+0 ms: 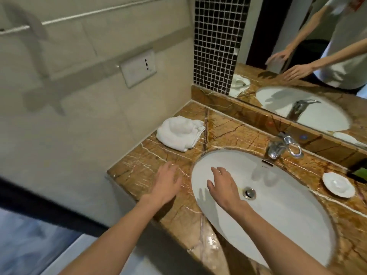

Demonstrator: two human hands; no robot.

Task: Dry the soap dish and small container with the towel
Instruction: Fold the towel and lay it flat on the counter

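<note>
A white towel [179, 132] lies crumpled in the back left corner of the brown marble counter [228, 128]. On the counter to the right of the basin rests a white scalloped soap dish [338, 184]. I see no small container. My left hand [166, 182] hovers over the counter in front of the towel, palm down, fingers apart, holding nothing. Over the left part of the white sink [278, 211] my right hand [223, 185] is spread flat and empty too.
A chrome faucet [283, 145] stands behind the basin, and the drain [249, 192] lies just right of my right hand. A mirror [307, 56] runs along the back wall. A wall socket [138, 68] sits above the towel. Something green [360, 172] shows at the right edge.
</note>
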